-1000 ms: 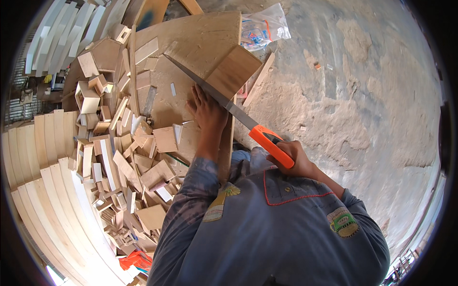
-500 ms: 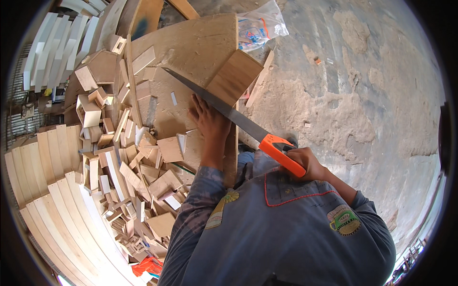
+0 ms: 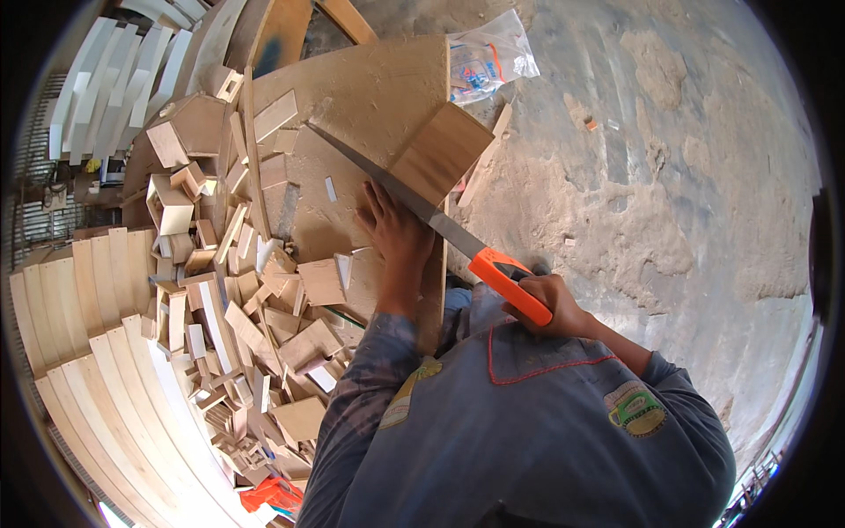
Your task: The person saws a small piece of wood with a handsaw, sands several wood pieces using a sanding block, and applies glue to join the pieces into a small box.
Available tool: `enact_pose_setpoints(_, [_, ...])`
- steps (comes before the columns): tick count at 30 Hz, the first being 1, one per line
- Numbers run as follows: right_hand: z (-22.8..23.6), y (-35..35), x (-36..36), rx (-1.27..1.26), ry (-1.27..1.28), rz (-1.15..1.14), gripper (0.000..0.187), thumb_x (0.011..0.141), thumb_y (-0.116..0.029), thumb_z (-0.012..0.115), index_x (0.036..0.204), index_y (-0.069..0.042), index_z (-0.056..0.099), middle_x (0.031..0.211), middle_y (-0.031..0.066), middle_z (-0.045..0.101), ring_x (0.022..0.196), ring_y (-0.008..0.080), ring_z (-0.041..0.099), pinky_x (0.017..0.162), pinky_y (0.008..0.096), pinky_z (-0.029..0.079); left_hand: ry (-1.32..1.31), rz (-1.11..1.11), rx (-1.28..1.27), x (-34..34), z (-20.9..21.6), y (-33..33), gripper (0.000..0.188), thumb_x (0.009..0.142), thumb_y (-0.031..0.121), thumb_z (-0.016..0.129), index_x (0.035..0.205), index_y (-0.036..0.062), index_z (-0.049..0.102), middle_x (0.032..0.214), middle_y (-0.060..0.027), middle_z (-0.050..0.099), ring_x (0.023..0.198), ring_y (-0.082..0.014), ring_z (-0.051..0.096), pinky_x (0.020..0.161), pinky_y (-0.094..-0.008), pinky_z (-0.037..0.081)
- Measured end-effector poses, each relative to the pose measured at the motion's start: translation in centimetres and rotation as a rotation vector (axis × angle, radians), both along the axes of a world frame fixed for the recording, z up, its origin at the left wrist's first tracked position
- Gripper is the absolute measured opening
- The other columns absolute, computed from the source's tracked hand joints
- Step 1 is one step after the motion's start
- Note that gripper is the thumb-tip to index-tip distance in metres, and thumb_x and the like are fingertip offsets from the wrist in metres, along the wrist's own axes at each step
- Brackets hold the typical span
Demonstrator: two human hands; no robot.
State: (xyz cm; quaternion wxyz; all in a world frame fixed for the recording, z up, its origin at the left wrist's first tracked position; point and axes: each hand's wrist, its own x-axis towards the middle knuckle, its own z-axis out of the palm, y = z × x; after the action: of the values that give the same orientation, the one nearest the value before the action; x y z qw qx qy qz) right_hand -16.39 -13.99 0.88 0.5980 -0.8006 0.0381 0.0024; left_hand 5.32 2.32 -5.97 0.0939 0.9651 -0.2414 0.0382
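A handsaw (image 3: 400, 189) with an orange handle lies slantwise across the bench, its tip pointing to the far left. My right hand (image 3: 547, 304) is closed round its handle, off the bench's right edge. The blade runs along the near-left edge of a brown wooden block (image 3: 443, 154), which juts past the bench edge. Just on the near side of the blade, my left hand (image 3: 398, 231) presses down with fingers stretched out. Whether part of the wood lies beneath that palm is hidden.
The worn bench top (image 3: 352, 84) carries a heap of wood offcuts (image 3: 308, 343) on its left. Pale slats (image 3: 114, 387) stand farther left, and white strips (image 3: 114, 84) at the far left. A clear plastic bag (image 3: 493, 60) and a thin wood strip (image 3: 486, 157) lie right of the bench.
The saw has slid a little forward, to the far left along its line, with my right hand on it. My left hand stays by the block. The whole view has shifted slightly.
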Motion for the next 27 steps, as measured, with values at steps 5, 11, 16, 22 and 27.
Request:
enact_pose_setpoints(5, [0.2,1.3,3.9,-0.048,-0.068,-0.034,0.019,0.082,-0.014,0.075,0.076,-0.002,0.061,0.064,0.0143,0.057,0.053,0.0274,0.053,0.053,0.0372,0.044,-0.023,-0.037,-0.011,0.2,-0.6,0.2,0.074,0.087,0.041,0.055,0.145,-0.0017,0.036,0.153,-0.0281,0.027,0.147,-0.0423,0.014,0.109,-0.0711,0.011])
enact_pose_setpoints(11, [0.6,1.3,2.2,-0.072,-0.027,0.017,0.016,0.084,-0.020,0.071,0.083,-0.005,0.066,0.073,0.0161,0.063,0.069,0.0349,0.063,0.062,0.0393,0.049,-0.060,-0.068,0.090,0.0,-0.7,0.6,0.079,0.086,0.049,0.056,0.146,0.0020,0.037,0.153,-0.0283,0.026,0.147,-0.0435,0.013,0.106,-0.0753,0.012])
enact_pose_setpoints(16, [0.1,3.0,6.4,-0.047,-0.023,-0.102,0.010,0.080,-0.016,0.071,0.083,-0.008,0.067,0.074,0.0138,0.065,0.069,0.0341,0.064,0.062,0.0397,0.050,-0.055,-0.102,0.052,-0.1,-0.2,0.3,0.087,0.082,0.059,0.057,0.149,0.0083,0.035,0.154,-0.0264,0.025,0.147,-0.0452,0.012,0.101,-0.0792,0.014])
enact_pose_setpoints(22, [-0.6,3.8,6.1,-0.088,-0.092,-0.103,0.009,0.080,-0.016,0.070,0.080,-0.009,0.066,0.073,0.0129,0.064,0.069,0.0344,0.063,0.059,0.0412,0.049,-0.036,-0.097,0.067,-0.5,-0.6,0.7,0.089,0.080,0.061,0.056,0.151,0.0121,0.031,0.155,-0.0244,0.024,0.147,-0.0445,0.011,0.100,-0.0805,0.013])
enact_pose_setpoints(27, [-1.5,4.7,6.9,-0.189,-0.142,-0.143,0.010,0.081,-0.017,0.071,0.080,-0.009,0.066,0.072,0.0128,0.064,0.067,0.0356,0.062,0.058,0.0417,0.048,-0.045,-0.063,0.101,0.2,-2.6,0.8,0.087,0.080,0.060,0.056,0.150,0.0120,0.034,0.155,-0.0254,0.023,0.147,-0.0463,0.011,0.098,-0.0825,0.011])
